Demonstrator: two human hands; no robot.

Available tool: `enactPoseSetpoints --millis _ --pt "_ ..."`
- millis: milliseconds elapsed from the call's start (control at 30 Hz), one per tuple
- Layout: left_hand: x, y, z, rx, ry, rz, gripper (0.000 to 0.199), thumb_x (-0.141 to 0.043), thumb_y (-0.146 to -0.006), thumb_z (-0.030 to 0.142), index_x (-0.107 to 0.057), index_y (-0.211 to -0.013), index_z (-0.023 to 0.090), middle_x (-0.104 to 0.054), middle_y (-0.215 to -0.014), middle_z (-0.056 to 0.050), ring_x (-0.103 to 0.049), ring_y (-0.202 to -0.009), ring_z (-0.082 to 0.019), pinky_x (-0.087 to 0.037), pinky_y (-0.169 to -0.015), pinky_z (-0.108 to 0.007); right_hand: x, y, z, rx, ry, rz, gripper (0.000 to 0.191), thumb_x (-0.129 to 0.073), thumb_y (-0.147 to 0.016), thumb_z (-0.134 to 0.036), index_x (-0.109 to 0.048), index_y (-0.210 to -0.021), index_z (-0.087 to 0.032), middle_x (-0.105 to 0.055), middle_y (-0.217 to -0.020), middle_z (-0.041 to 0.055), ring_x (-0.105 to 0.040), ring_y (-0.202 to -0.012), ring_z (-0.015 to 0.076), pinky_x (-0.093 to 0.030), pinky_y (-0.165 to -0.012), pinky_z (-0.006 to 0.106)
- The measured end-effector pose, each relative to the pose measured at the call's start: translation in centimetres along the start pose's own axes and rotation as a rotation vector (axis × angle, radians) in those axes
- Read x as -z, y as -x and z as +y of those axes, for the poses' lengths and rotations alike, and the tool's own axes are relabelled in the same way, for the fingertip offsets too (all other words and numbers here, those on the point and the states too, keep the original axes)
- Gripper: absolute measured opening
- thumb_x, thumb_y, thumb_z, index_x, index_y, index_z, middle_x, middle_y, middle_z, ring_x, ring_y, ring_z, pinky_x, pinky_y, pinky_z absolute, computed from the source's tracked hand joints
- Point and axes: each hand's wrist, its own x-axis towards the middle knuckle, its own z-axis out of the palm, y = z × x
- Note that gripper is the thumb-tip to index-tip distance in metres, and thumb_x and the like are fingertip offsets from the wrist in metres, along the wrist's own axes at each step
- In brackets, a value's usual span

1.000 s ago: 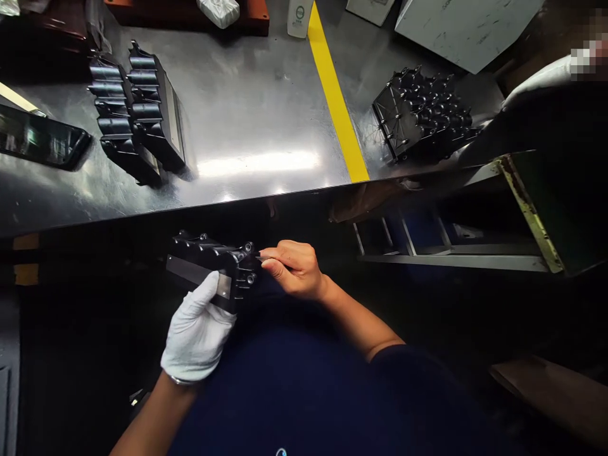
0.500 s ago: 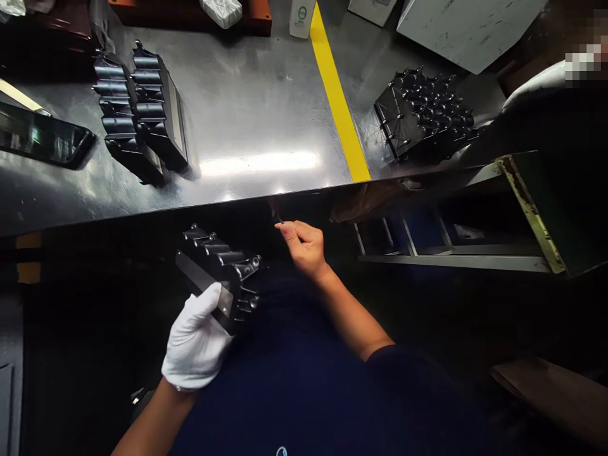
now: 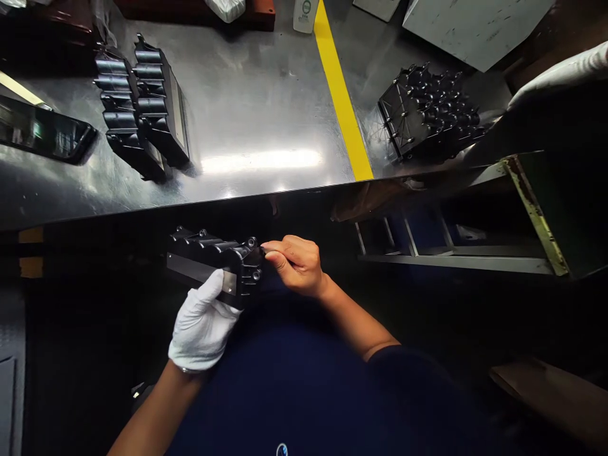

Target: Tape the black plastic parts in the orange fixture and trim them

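My left hand (image 3: pixel 204 326), in a white glove, is closed round a black ribbed plastic housing (image 3: pixel 209 250) with a flat grey strip along its side. The housing is held in front of my body, below the bench edge. Bare and pinched, my right hand (image 3: pixel 297 263) is at the housing's right end, beside its small round bosses. Something small and dark shows at its fingertips, too small to name. Two similar black housings (image 3: pixel 154 95) stand side by side on the metal bench at the left.
The metal bench (image 3: pixel 247 88) carries a yellow tape line (image 3: pixel 344 95). Right of it lie more black housings (image 3: pixel 427 114), near another person's white sleeve (image 3: pixel 555 73). A dark phone-like device (image 3: pixel 47 130) lies at the left. Below the bench, a metal rack (image 3: pixel 456 263) stands at the right.
My right hand has moved left and down to the housing's end. My left hand has turned the housing flatter and raised it slightly.
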Motion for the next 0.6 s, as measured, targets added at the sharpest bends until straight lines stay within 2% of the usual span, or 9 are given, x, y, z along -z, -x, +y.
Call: enactPoseSetpoints --millis 100,167,267,367,467,600 --pt "0.9 0.3 -0.2 -0.053 -0.119 -0.007 0.017 -0.068 -0.073 0.002 -0.074 -0.079 0.017 -0.075 -0.07 0.001 -0.073 -0.067 -0.017 -0.061 -0.073 -0.022 0.5 -0.4 0.9 -0.162 0.012 0.161 0.035 -0.051 -0.096 -0.042 -0.075 -0.086 -0.019 -0.073 -0.078 0.0059 -0.066 -0.069 0.015 -0.053 -0.067 0.029" --pt "0.9 0.2 -0.2 -0.114 -0.168 -0.014 0.014 -0.072 -0.069 0.002 -0.072 -0.072 0.015 -0.073 -0.067 0.0 -0.072 -0.063 -0.017 -0.062 -0.067 -0.022 1.0 -0.4 0.3 -0.149 -0.02 0.103 0.033 -0.052 -0.095 -0.041 -0.075 -0.086 -0.019 -0.072 -0.075 0.0048 -0.065 -0.068 0.0145 -0.053 -0.065 0.028" --pt "0.4 -0.5 0.1 -0.238 -0.183 -0.018 0.022 -0.065 -0.076 -0.002 -0.074 -0.079 0.019 -0.075 -0.072 0.001 -0.073 -0.07 -0.016 -0.062 -0.071 -0.023 1.7 -0.3 -1.7 -0.042 -0.128 -0.113 0.029 -0.053 -0.095 -0.036 -0.075 -0.088 -0.018 -0.072 -0.074 0.004 -0.062 -0.061 0.0121 -0.052 -0.059 0.025" --pt "0.0 -0.9 0.4 -0.384 -0.219 0.036 0.046 -0.058 -0.076 -0.012 -0.074 -0.098 0.025 -0.077 -0.09 0.003 -0.071 -0.1 -0.017 -0.057 -0.087 -0.022 1.9 -0.3 -3.4 -0.014 -0.184 -0.25 0.027 -0.053 -0.096 -0.031 -0.074 -0.086 -0.017 -0.071 -0.073 0.0033 -0.061 -0.06 0.0109 -0.052 -0.059 0.023" --pt "-0.1 -0.7 0.5 -0.434 -0.244 0.08 0.06 -0.054 -0.074 -0.017 -0.07 -0.11 0.028 -0.074 -0.11 0.005 -0.063 -0.118 -0.016 -0.054 -0.094 -0.021 1.9 -0.4 -3.8 -0.048 -0.176 -0.306 0.029 -0.052 -0.096 -0.033 -0.074 -0.084 -0.017 -0.069 -0.069 0.0021 -0.06 -0.06 0.0108 -0.052 -0.059 0.023" --pt "-0.2 -0.4 0.7 -0.392 -0.286 0.093 0.068 -0.052 -0.071 -0.021 -0.068 -0.113 0.03 -0.07 -0.12 0.006 -0.06 -0.121 -0.016 -0.054 -0.093 -0.023 1.9 -0.5 -3.5 -0.055 -0.183 -0.322 0.028 -0.053 -0.096 -0.031 -0.073 -0.082 -0.017 -0.068 -0.069 0.0018 -0.06 -0.06 0.0105 -0.051 -0.059 0.022"
